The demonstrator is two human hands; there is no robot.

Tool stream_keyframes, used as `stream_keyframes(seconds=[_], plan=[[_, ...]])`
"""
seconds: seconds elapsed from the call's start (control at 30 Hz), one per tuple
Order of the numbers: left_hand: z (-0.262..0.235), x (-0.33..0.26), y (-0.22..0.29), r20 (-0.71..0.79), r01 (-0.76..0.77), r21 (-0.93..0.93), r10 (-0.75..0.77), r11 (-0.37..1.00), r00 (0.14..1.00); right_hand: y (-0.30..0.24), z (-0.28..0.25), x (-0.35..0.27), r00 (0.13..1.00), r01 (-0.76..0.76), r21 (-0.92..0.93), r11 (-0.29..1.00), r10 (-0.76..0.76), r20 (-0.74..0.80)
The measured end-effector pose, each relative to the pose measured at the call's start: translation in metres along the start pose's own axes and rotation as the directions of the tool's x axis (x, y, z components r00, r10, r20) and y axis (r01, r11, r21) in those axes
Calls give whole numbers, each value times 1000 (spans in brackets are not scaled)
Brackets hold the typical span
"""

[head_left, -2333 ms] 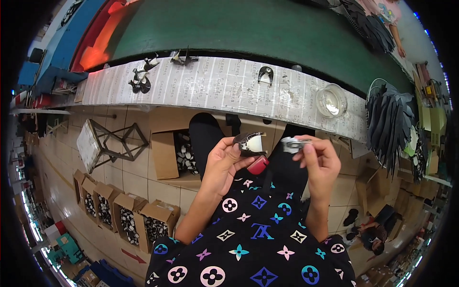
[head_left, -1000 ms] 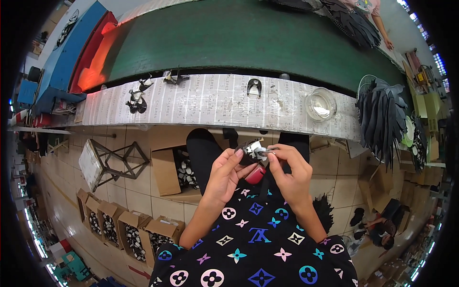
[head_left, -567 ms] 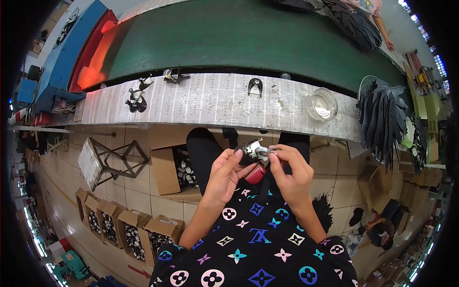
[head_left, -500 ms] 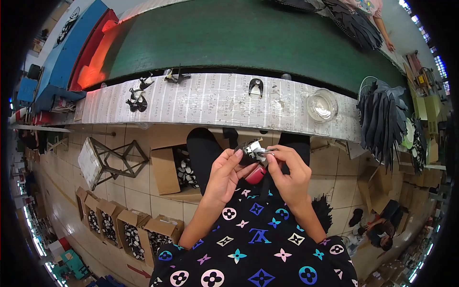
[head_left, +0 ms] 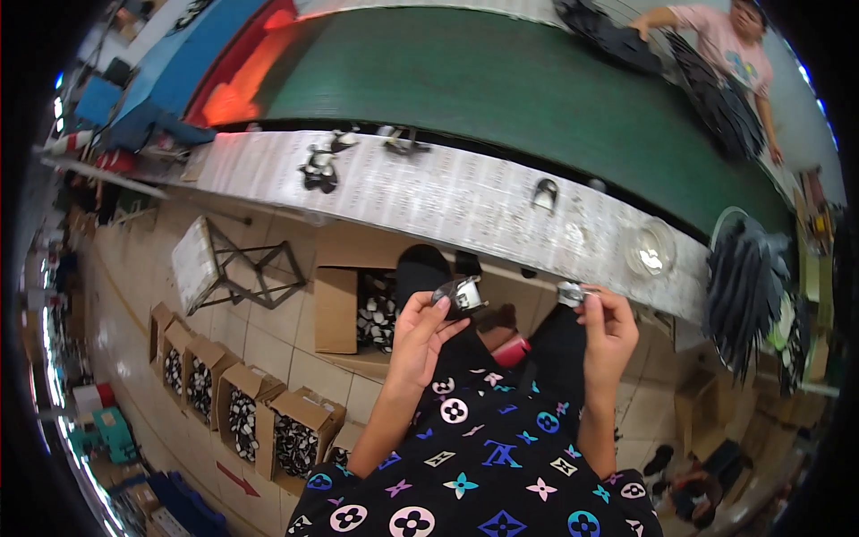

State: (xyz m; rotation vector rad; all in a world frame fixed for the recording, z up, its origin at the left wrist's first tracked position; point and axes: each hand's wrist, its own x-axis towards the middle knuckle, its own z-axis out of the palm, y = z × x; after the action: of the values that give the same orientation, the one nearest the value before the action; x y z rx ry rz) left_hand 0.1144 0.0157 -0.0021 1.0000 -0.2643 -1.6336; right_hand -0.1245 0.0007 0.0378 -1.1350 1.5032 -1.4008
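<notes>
My left hand (head_left: 420, 333) holds a small black-and-silver metal part (head_left: 460, 294) at its fingertips, above my lap. My right hand (head_left: 607, 333) is apart from it, off to the right, pinching a smaller silver piece (head_left: 570, 292) between thumb and fingers. Both hands are just below the edge of the paper-covered bench (head_left: 429, 192). A red object (head_left: 510, 352) lies in my lap between the arms.
On the bench lie loose metal parts (head_left: 318, 167), a single clip (head_left: 544, 192) and a clear round dish (head_left: 650, 253). Behind runs a green belt (head_left: 501, 85) where another person (head_left: 725, 40) handles dark pieces. Cardboard boxes of parts (head_left: 376, 309) and a metal stool (head_left: 234, 264) stand on the floor left.
My hands were together on the metal part; now they have separated, the right hand moving right with a small silver piece. The view has shifted slightly.
</notes>
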Motion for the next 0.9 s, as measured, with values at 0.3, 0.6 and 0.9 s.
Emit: stream_keyframes(seconds=[0.3, 0.6, 0.9], plan=[[-168, -10, 38, -312, 192, 936, 448, 294, 838, 33, 8, 9, 898, -424, 341, 839, 341, 277], [-175, 166, 180, 194, -140, 980, 819, -140, 540, 38, 9, 3, 826, -560, 509, 654, 395, 401], [-195, 323, 260, 52, 52, 981, 505, -189, 862, 27, -14, -4, 900, -435, 568, 698, 354, 255]])
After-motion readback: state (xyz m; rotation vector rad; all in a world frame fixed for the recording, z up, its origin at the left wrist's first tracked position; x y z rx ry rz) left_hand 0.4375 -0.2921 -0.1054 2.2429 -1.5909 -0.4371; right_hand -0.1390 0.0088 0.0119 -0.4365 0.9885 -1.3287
